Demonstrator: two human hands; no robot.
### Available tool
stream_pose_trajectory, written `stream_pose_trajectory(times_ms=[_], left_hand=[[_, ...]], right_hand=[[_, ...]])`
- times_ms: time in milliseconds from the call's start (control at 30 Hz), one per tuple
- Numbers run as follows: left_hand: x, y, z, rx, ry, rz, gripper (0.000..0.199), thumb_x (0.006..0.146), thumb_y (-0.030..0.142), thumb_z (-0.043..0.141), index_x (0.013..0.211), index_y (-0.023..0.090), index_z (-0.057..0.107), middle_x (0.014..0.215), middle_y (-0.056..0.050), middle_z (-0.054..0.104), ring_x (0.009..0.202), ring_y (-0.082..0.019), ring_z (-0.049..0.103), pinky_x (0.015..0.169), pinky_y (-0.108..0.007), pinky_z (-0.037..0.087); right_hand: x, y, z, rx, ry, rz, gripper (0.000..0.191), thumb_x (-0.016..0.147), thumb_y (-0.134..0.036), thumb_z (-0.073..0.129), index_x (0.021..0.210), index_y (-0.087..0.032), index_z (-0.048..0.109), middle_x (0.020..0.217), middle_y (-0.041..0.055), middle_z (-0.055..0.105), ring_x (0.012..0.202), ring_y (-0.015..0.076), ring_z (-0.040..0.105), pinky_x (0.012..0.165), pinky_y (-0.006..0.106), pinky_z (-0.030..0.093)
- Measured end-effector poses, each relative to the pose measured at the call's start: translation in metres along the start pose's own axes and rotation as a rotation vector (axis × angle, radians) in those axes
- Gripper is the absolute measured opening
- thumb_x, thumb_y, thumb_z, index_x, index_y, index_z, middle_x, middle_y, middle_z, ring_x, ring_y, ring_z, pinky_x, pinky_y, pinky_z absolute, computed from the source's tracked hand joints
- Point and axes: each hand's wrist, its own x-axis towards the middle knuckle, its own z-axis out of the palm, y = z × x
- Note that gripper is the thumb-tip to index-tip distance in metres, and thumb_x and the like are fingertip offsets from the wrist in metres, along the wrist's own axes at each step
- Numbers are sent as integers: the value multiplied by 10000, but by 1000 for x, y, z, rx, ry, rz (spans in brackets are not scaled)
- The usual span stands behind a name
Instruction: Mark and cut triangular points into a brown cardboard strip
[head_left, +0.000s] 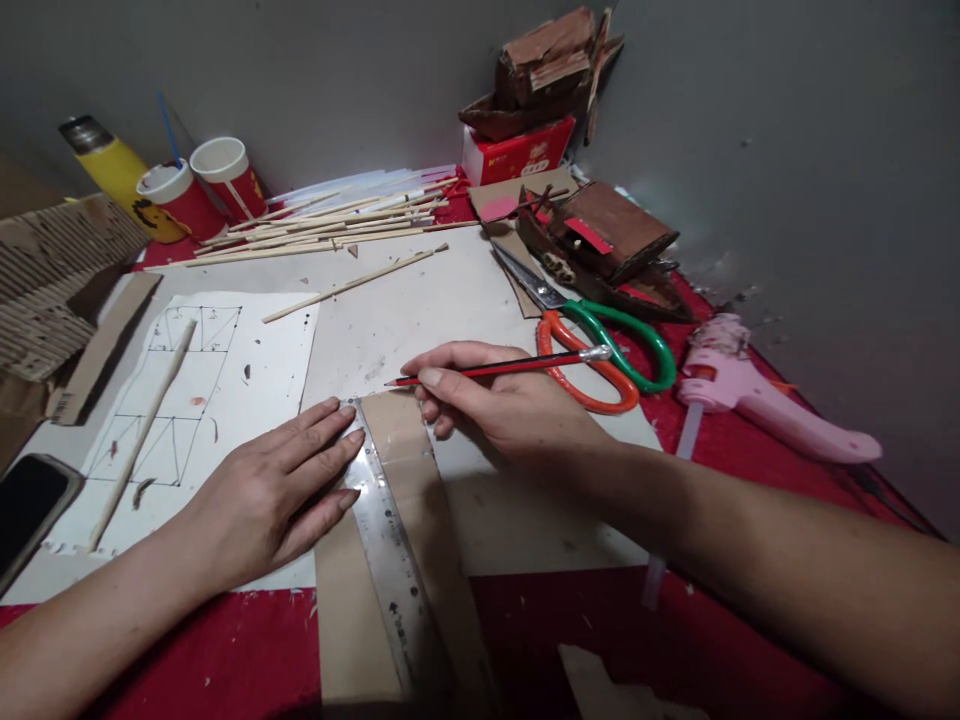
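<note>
A strip of brown cardboard (439, 530) lies lengthwise in front of me, with a clear ruler (390, 545) laid along it. My left hand (274, 490) rests flat, its fingertips on the ruler's left edge near the far end. Between the thumb and fingers of my right hand (510, 410) is a red and black pencil (495, 370), held nearly level. The pencil's tip points left, just beyond the far end of the cardboard. Left of my hands, a sheet with a drawn truss pattern (202, 400) has a thin stick (146, 430) across it.
Scissors (592, 320) with orange and green handles lie beyond my right hand. A pink glue gun (772, 390) is at the right. Wooden sticks (330, 225), two cups (229, 180) and a yellow bottle (116, 170) stand or lie at the back. A phone (37, 510) sits far left.
</note>
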Motion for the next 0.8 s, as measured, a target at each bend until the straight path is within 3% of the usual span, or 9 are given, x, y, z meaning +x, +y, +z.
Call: stream_pose_trajectory(times_ms=[800], left_hand=[[1,4,2,66,6,-14,438,985,257,589,1381,71,568,1440,-212,592,1410,-323,493,1141,-464,472]], right_hand=[[-2,-8,7,-40,4,65,66,855,-160,671,798,-191,683,694,0,701,628,121,642,580,215,534]])
